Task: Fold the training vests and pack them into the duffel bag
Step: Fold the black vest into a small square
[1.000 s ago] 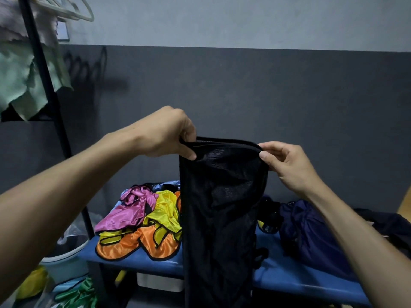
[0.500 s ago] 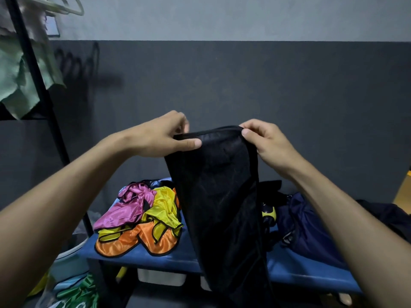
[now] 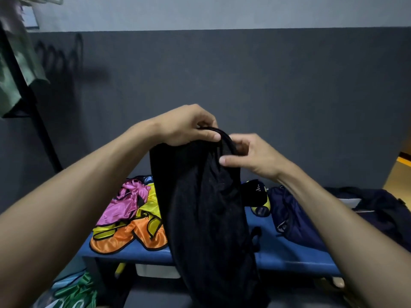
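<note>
I have the black mesh vest (image 3: 200,207) held up in the air in front of me, above the near edge of the blue bench (image 3: 287,256), its length hanging down past the bench edge. My left hand (image 3: 186,127) grips the top edge of the vest, thumb on the near side and fingers curled over the far side. My right hand (image 3: 249,154) is just beside it on the right, thumb pressed on the near face of the fabric and fingers curled behind the top fold, so both hands pinch the same bunched upper edge, nearly touching each other. On the bench to the left lies a loose pile of vests: a pink one (image 3: 124,203), a yellow one (image 3: 149,205) and an orange one (image 3: 129,238), overlapping. To the right on the bench sits the dark navy duffel bag (image 3: 293,216), slumped, with a black and yellow item (image 3: 258,198) between it and the hanging vest. I cannot tell whether the bag is unzipped. Green cloth (image 3: 13,70) hangs on a rack at far left
</note>
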`<control>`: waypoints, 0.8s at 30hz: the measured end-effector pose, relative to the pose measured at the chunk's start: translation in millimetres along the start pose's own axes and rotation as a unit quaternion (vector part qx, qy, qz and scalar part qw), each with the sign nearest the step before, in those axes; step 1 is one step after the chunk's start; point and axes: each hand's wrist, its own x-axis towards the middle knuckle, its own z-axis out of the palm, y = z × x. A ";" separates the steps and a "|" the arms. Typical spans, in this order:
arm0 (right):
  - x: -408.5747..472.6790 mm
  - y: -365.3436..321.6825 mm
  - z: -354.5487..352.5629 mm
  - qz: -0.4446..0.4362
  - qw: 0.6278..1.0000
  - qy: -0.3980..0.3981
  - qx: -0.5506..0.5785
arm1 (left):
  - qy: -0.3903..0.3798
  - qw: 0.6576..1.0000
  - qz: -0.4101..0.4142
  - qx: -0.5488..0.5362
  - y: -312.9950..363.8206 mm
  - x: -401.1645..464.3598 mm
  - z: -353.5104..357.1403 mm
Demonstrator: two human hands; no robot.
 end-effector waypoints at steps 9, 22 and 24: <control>-30.8 83.4 30.0 0.186 0.972 -0.129 -0.058 | 0.010 0.997 0.011 0.074 -4.0 -11.7 -18.7; -78.8 157.8 54.6 0.235 0.971 -0.043 0.002 | 0.100 0.991 -0.086 0.034 -54.2 -39.6 -9.3; -83.9 164.2 47.2 0.235 0.971 -0.053 0.009 | 0.101 0.989 -0.105 0.011 -66.8 -46.3 -4.9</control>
